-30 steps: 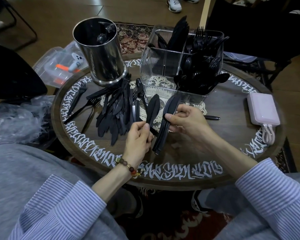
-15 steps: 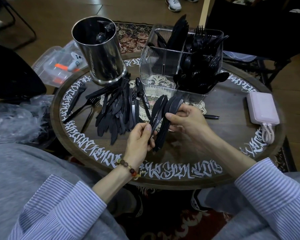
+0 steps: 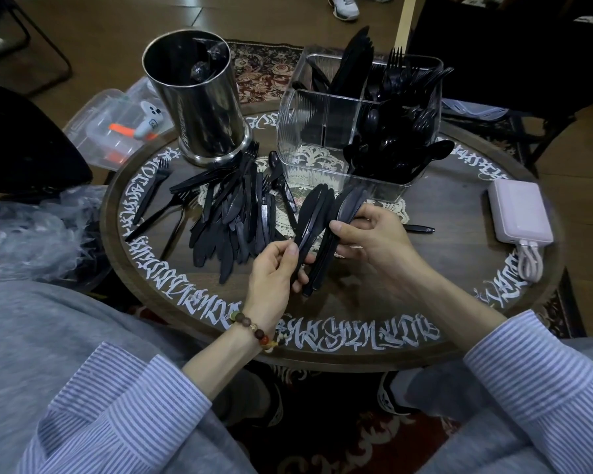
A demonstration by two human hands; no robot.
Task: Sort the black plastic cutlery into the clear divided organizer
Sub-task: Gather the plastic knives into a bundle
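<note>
At the centre of the frame, the left hand (image 3: 274,275) pinched some knives (image 3: 310,217) while the right hand (image 3: 374,234) gripped a bundle of knives (image 3: 348,206).

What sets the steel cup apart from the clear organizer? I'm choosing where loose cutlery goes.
The steel cup is round, opaque and undivided; the clear organizer is boxy, see-through and split into compartments. The steel cup looks almost empty, while the clear organizer is packed with black cutlery, though its near-left compartment looks empty. Both stand upright at the table's far side.
</note>
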